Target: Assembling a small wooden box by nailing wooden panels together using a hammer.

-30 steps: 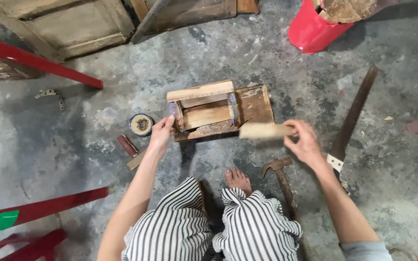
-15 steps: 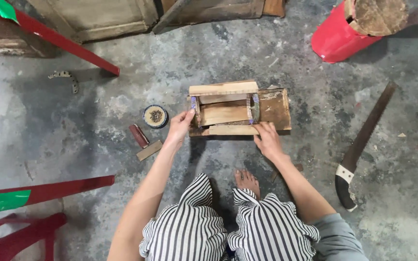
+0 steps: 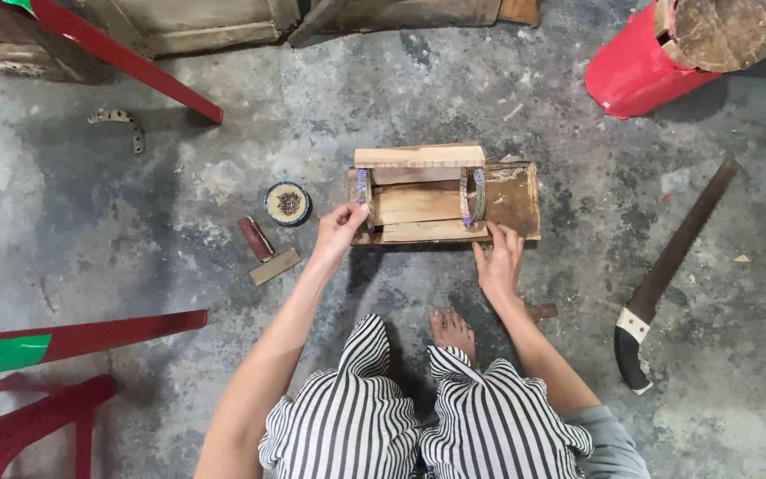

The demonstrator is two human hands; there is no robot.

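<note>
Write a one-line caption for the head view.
Both hands, left and right, steady a small wooden frame on a concrete floor, saw lying nearby.

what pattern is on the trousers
Black and white stripes on the trousers, clearest in the head view.
</note>
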